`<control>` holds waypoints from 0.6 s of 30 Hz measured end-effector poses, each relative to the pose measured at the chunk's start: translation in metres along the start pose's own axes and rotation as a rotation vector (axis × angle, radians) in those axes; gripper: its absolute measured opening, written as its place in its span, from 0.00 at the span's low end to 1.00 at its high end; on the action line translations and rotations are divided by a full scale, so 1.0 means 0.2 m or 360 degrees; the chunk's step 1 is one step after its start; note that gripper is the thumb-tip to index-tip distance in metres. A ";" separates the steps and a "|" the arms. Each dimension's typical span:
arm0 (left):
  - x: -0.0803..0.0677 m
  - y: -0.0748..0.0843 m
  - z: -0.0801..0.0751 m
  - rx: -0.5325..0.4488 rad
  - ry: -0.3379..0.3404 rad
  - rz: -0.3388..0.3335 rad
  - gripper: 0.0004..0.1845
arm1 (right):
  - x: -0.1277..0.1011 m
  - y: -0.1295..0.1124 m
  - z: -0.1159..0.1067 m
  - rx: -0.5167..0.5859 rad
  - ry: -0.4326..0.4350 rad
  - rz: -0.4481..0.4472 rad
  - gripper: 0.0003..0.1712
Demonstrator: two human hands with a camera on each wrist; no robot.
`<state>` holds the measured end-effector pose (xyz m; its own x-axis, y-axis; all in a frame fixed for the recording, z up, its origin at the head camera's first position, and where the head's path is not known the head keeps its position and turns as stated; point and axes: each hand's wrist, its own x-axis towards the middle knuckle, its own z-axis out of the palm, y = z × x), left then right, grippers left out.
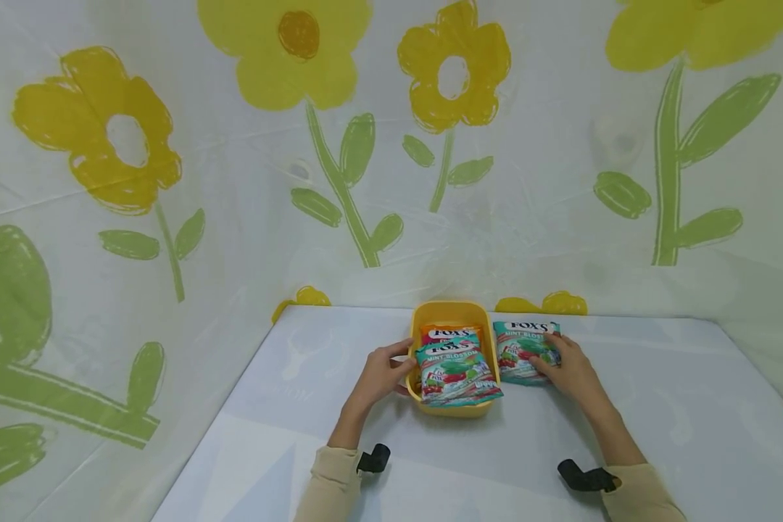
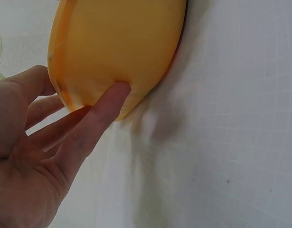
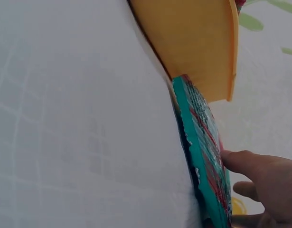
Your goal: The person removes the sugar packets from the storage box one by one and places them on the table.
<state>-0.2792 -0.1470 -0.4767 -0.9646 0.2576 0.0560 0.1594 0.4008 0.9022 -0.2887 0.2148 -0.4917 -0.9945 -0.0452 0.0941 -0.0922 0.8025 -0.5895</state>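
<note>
A yellow basket [image 1: 452, 310] stands mid-table and holds a teal Fox's Mint Blossom packet [image 1: 458, 374] lying over an orange packet [image 1: 449, 334]. My left hand [image 1: 398, 366] touches the basket's left wall. In the left wrist view its fingers [image 2: 96, 114] lie straight against the yellow wall [image 2: 117, 47]. A second teal packet [image 1: 520, 348] lies flat on the table just right of the basket. My right hand [image 1: 549, 357] rests on top of it with flat fingers. In the right wrist view that packet [image 3: 205, 137] is seen edge-on beside the basket [image 3: 193, 38], my fingertips [image 3: 243, 161] touching it.
The white table [image 1: 626, 413] is ringed by a hanging cloth printed with yellow flowers [image 1: 124, 138] at the back and both sides. Black wrist straps [image 1: 373, 459] sit on both beige sleeves.
</note>
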 end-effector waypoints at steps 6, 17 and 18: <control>-0.01 0.01 -0.01 -0.0001 0.0010 -0.0004 0.27 | 0.01 -0.04 -0.03 -0.0066 -0.0063 0.0001 0.43; -0.01 0.01 0.00 -0.0024 -0.0005 -0.0007 0.27 | 0.00 -0.21 -0.11 -0.0259 -0.0178 0.0013 0.41; -0.01 0.01 0.00 -0.0027 -0.0004 -0.0009 0.27 | 0.00 -0.23 -0.12 -0.0266 -0.0181 -0.0006 0.41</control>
<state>-0.2772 -0.1478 -0.4754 -0.9650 0.2574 0.0496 0.1501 0.3876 0.9095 -0.2828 0.1917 -0.4458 -0.9942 -0.1077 -0.0004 -0.0961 0.8894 -0.4470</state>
